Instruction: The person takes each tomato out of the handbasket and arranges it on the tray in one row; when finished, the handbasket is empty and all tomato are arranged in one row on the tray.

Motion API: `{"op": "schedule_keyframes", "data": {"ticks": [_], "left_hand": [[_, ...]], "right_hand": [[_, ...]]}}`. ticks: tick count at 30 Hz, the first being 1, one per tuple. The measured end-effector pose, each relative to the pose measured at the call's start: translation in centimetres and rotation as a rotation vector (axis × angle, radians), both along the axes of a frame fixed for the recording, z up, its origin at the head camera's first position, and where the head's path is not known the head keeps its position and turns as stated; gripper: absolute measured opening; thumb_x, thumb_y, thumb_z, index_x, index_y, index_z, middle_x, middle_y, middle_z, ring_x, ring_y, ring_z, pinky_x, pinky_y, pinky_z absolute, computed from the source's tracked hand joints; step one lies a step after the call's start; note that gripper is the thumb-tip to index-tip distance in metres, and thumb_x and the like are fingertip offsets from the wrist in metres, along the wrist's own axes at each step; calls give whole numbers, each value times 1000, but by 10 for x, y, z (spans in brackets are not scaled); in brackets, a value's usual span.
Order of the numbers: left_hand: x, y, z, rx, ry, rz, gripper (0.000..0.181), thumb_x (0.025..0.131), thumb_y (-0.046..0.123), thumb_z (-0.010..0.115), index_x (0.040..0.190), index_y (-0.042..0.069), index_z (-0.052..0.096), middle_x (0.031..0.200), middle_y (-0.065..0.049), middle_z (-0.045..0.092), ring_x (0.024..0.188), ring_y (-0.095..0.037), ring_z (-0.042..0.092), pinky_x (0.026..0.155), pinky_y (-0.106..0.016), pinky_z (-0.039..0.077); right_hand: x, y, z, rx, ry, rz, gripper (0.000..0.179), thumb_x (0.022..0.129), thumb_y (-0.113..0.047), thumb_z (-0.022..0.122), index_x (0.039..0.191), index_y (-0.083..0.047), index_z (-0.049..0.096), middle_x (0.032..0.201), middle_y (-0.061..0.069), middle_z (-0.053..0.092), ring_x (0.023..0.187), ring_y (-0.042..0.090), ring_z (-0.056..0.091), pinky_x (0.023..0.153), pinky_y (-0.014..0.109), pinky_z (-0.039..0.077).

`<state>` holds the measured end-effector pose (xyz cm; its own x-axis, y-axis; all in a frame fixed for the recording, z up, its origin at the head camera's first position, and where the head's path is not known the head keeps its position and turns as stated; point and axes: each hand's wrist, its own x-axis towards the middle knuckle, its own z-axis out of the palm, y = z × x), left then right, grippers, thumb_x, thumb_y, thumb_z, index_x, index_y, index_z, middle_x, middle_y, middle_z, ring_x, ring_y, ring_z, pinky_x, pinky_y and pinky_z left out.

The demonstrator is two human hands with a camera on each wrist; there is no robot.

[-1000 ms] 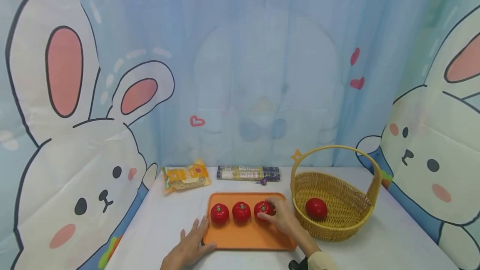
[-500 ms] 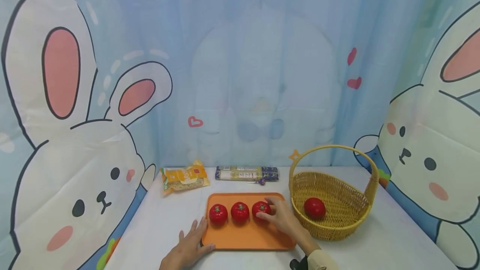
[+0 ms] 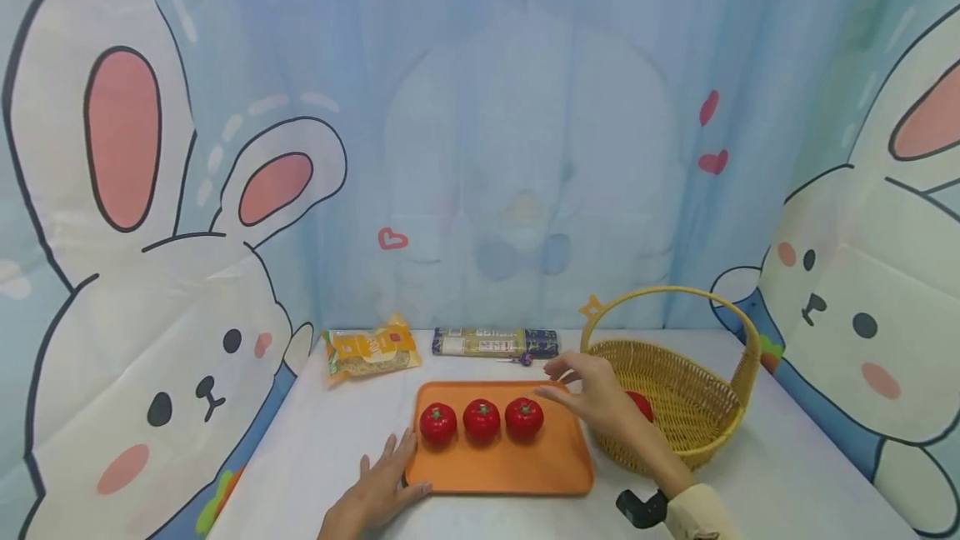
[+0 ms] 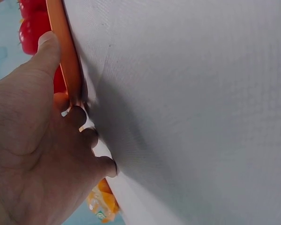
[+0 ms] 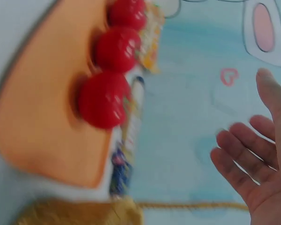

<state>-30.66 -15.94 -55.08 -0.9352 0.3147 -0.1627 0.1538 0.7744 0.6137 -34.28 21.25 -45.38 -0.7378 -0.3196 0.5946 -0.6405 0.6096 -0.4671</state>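
Three red tomatoes line up on an orange tray (image 3: 510, 473): a left one (image 3: 438, 425), a middle one (image 3: 482, 421) and a right one (image 3: 524, 418). My left hand (image 3: 372, 486) rests at the tray's left edge, fingers spread; in the left wrist view its thumb (image 4: 49, 47) lies on the rim. Above the tray's right side hovers my right hand (image 3: 592, 394), holding nothing, its fingers apart in the right wrist view. It overlaps a yellow wicker basket (image 3: 697, 398), where another red tomato (image 3: 641, 405) shows, partly hidden behind the wrist.
At the back of the white table lie a yellow food packet (image 3: 372, 352) and a long blue-and-gold package (image 3: 495, 343). A small purple item (image 3: 526, 359) lies just in front of the latter. The basket's tall handle (image 3: 667, 290) arches up at the right.
My right hand has let go of the right tomato and moved up and to the right, toward the basket. That tomato stays on the tray. The left hand keeps its place.
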Motion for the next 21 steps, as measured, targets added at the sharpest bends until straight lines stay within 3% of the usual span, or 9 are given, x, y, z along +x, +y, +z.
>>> {"op": "schedule_keyframes", "data": {"ticks": [3,6,13,21], "left_hand": [[0,0,-1,3,15,-8,91,99,47,76,166,-1,36,175,-24,27,161,-55,14,119,-85,-2],[0,-1,-4,9,21,-5,92,99,51,75,166,0,37,175,-24,27,161,-54,15,120,-84,-1],[-1,-1,-1,-9,-29,19,95,98,53,75,167,1,35,176,-21,26,163,-51,14,123,-81,-2],[-2,1,2,-23,-28,7,91,99,46,76,166,0,36,175,-24,26,161,-54,14,120,-84,0]], "right_hand": [[3,22,13,34,40,-8,23,85,-13,93,99,-10,76,90,-5,75,81,11,73,71,34,67],[-1,46,18,48,14,-24,20,87,-14,92,98,-10,76,87,-8,74,79,7,71,70,29,65],[-28,94,11,38,-194,-93,23,94,-28,87,105,-9,79,94,-3,77,88,14,73,75,29,63],[-51,124,-9,26,-397,-196,43,95,-35,85,117,1,77,108,11,79,99,28,75,85,44,65]]}}
